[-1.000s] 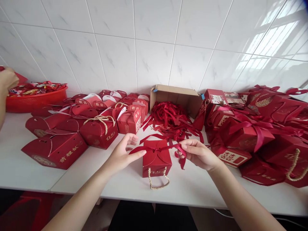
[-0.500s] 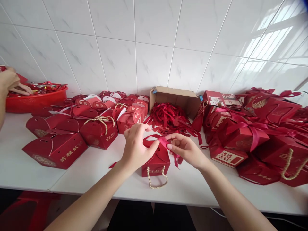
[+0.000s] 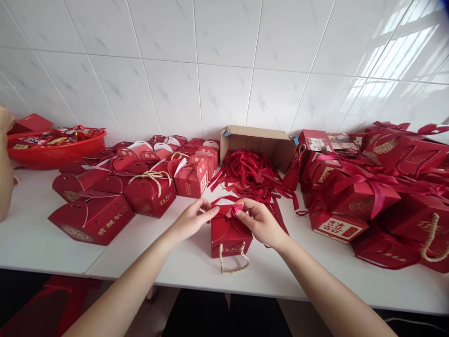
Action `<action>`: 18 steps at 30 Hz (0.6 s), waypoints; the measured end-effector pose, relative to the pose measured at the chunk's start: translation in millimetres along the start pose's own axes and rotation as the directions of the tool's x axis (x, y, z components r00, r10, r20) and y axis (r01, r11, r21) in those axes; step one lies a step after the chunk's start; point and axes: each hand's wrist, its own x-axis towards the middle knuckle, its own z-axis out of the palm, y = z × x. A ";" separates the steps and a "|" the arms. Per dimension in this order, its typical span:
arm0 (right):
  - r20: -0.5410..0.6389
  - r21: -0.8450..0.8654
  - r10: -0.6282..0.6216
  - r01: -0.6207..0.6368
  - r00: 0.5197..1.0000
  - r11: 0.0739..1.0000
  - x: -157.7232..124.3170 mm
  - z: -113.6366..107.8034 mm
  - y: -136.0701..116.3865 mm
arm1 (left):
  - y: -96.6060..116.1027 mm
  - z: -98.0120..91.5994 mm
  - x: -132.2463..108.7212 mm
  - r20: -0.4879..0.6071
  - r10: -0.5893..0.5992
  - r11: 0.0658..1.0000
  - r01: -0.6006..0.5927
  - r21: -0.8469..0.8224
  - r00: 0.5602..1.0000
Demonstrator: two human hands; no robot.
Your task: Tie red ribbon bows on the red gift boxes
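A small red gift box point(image 3: 229, 241) with a cream rope handle point(image 3: 234, 271) stands in front of me. Across its top lies a red satin ribbon point(image 3: 237, 208). My right hand point(image 3: 261, 224) pinches a bunched loop of this ribbon between thumb and fingertips, just above the lid. On the other side, my left hand point(image 3: 191, 219) has its thumb and forefinger closed at the ribbon's left part, by the box's top edge. Its fingertips partly hide what they grip.
Behind the box, a cardboard carton point(image 3: 259, 133) spills a heap of red ribbons point(image 3: 249, 168). Red boxes point(image 3: 93, 217) fill the left; ribboned boxes point(image 3: 365, 196) are piled right. At far left, another person's arm point(image 3: 4, 173) is beside a red basin point(image 3: 59, 152) of wrapped sweets.
My left hand has moved left and lower, away from the right hand. The right hand has shifted slightly left, and the ribbon is now bunched at its fingertips. The other person's hand has withdrawn leftward.
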 end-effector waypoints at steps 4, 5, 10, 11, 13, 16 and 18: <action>-0.070 0.054 0.107 -0.104 0.992 0.993 0.9 5.8 -2.7 | 1.7 -4.2 -0.6 0.114 -0.021 1.000 0.021 -0.001 0.993; -0.096 0.062 0.137 -0.132 0.986 0.989 1.1 7.2 -3.8 | 2.4 -7.1 -1.2 0.130 -0.005 1.000 0.003 0.015 0.992; -0.158 0.005 0.178 -0.180 0.971 0.984 1.6 11.1 -10.1 | 13.1 -26.4 -8.1 0.132 0.089 0.959 -0.121 0.255 0.987; -0.163 -0.023 0.171 -0.177 0.972 0.984 1.8 11.5 -11.0 | 17.8 -29.5 -10.7 0.124 0.119 0.946 -0.151 0.287 0.985; -0.182 -0.077 0.159 -0.175 0.970 0.982 2.8 12.7 -12.6 | 29.5 -33.6 -16.1 0.107 0.207 0.914 -0.231 0.333 0.972; -0.210 -0.170 0.151 -0.188 0.966 0.967 4.6 15.2 -15.1 | 50.4 -32.5 -20.3 0.152 0.341 0.841 -0.373 0.392 0.928; -0.193 -0.237 0.127 -0.172 0.973 0.956 4.9 16.0 -17.3 | 64.0 -27.5 -17.8 0.215 0.401 0.793 -0.455 0.405 0.891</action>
